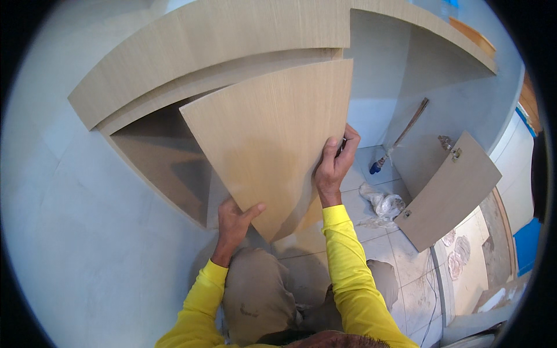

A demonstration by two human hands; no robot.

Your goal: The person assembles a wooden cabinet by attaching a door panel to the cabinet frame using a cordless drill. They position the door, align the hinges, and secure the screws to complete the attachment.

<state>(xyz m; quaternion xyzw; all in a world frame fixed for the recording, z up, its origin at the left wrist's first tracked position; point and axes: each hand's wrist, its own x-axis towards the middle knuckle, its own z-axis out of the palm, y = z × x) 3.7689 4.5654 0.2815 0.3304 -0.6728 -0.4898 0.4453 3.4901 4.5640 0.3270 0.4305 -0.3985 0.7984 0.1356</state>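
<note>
A light wood-grain cabinet door (272, 127) stands tilted in front of the cabinet, held between my two hands. My left hand (235, 223) grips its lower left edge, thumb on the front face and the fingers hidden behind. Higher up, my right hand (336, 162) grips the right edge, with the thumb in front and the fingers curled round behind. Past the door's left edge the dark cabinet opening (165, 151) shows. A wood-grain top panel (232, 35) runs along the cabinet above it.
On the right, another door (452, 191) hangs swung out, with metal hinges (456, 153) on it. A brush-like tool with a blue end (377, 165) leans inside the right compartment. Crumpled clear plastic (383, 203) lies on the tiled floor (371, 249). A cable (432, 290) runs over the tiles.
</note>
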